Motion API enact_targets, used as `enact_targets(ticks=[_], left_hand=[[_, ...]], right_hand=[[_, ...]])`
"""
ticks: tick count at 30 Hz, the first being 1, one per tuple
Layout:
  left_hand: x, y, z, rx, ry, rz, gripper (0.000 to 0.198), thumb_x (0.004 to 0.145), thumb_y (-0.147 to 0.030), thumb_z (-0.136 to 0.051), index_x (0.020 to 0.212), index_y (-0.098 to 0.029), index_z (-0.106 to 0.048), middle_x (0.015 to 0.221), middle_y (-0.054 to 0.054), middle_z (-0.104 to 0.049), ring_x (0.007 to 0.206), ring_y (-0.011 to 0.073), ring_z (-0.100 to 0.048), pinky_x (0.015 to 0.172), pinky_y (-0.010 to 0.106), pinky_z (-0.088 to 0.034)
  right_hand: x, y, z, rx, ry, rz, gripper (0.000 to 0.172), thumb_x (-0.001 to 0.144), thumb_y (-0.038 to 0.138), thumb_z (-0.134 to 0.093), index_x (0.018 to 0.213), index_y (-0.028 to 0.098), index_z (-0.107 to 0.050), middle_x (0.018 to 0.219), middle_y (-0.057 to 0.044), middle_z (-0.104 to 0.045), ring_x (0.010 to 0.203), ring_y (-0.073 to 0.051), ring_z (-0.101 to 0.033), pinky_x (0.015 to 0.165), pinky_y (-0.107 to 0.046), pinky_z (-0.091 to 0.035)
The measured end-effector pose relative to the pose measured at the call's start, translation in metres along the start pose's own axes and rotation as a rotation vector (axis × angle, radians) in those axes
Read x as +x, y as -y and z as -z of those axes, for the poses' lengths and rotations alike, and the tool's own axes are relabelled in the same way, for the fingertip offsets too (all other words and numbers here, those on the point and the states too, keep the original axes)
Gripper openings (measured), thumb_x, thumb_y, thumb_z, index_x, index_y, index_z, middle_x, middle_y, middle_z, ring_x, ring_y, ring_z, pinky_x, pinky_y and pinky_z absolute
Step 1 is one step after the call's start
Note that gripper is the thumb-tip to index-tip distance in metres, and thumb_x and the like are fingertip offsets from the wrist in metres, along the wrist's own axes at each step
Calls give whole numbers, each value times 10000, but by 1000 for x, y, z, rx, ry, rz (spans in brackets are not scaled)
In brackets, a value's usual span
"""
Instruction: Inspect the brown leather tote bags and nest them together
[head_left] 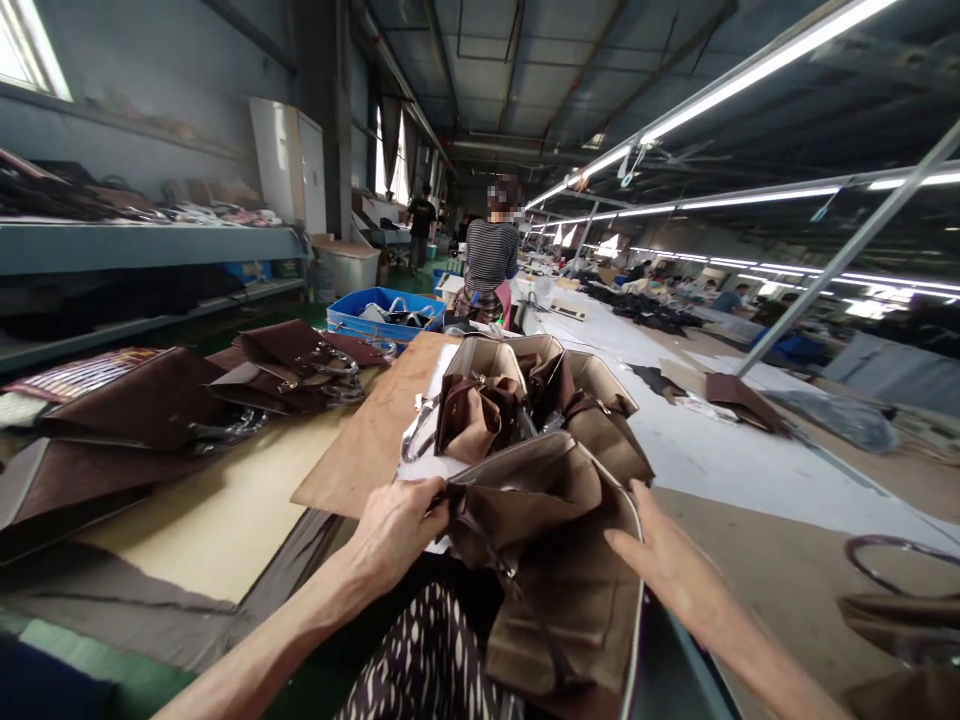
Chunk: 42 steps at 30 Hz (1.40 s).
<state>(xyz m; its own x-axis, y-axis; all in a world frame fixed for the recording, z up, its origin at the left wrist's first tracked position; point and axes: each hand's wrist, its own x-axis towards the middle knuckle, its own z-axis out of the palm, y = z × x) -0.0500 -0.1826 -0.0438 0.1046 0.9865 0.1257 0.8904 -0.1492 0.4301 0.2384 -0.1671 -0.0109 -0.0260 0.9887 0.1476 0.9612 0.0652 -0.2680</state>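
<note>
A brown bag [570, 580] with a tan lining and pale edges lies open toward me over the front of the table. Its left rim is pinched between the thumb and fingers of my left hand [401, 525]. Across from it, my right hand [660, 550] rests at the right edge, thumb on the inner side and fingers apart from it around the pale edging. Just beyond stand more open brown bags [480, 400], packed close together, with zips and lining showing. A brown board [360, 430] lies to their left.
Brown bags [142, 400] with wrapped handles lie on the left table. A blue crate [386, 312] stands ahead, beside a person in a striped top [491, 255]. White sheeting [697, 440] covers the right table, with a bag handle [892, 545] near its front.
</note>
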Motion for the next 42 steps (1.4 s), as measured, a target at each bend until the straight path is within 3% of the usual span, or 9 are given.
enact_targets(ticks=[3,5,9,14,18,24,30,38,42], left_hand=[[4,2,-7,40,-17,35,183,787,-278,-389,756,-216,-559,726,6,-626,663,147,-572,530,225,-281],[5,4,-6,34,-27,37,171,773,-256,-392,742,-209,-553,731,8,-614,670,148,-568,541,225,-295],[4,7,-7,-82,-57,-22,145,741,-190,-398,694,-185,-536,772,15,-571,681,125,-551,588,209,-342],[1,8,-11,-201,-108,-17,139,691,-110,-381,657,-171,-502,790,11,-550,665,104,-526,601,199,-348],[1,3,-11,-264,-95,-9,168,663,-96,-389,735,-183,-514,727,0,-565,673,124,-522,606,212,-347],[4,-2,-8,-280,-45,27,158,679,-115,-391,695,-177,-536,699,6,-567,655,130,-520,583,226,-344],[-1,-4,14,-521,-45,-96,484,704,-186,-491,1182,-238,-443,1121,23,-540,984,174,-496,845,270,-377],[25,-25,14,-406,-89,-71,202,777,-284,-466,772,-194,-647,727,2,-534,696,133,-502,630,242,-367],[34,-17,12,-535,-73,-33,204,747,-304,-495,793,-190,-658,724,-11,-557,693,129,-509,622,232,-359]], right_hand=[[2,15,-1,-301,-238,95,693,729,233,-503,1344,138,-197,1058,-190,-597,876,-340,-597,676,-443,-468],[5,27,2,-391,-312,404,675,711,124,-514,1328,211,-253,1277,-149,-455,1104,-336,-471,862,-486,-400],[13,45,3,-262,-121,860,561,715,52,-503,1241,218,-403,1238,-71,-510,1118,-211,-476,941,-354,-390],[26,62,-4,-146,68,660,131,803,231,-496,841,237,-621,829,-8,-667,768,-166,-608,652,-262,-440],[40,77,-1,-249,109,414,229,808,311,-477,610,237,-567,585,16,-603,587,-160,-568,502,-259,-299],[60,91,-7,-345,35,300,197,811,252,-438,675,220,-576,694,-56,-637,640,-199,-591,499,-278,-239],[63,95,-11,-319,67,254,205,828,284,-405,745,238,-587,742,-22,-653,720,-182,-604,517,-259,-261],[68,88,-10,-261,63,185,193,783,359,-478,705,245,-612,721,-13,-646,717,-169,-585,543,-257,-278],[70,80,-8,-156,52,206,197,777,368,-492,671,242,-600,670,6,-626,691,-146,-570,559,-242,-288]])
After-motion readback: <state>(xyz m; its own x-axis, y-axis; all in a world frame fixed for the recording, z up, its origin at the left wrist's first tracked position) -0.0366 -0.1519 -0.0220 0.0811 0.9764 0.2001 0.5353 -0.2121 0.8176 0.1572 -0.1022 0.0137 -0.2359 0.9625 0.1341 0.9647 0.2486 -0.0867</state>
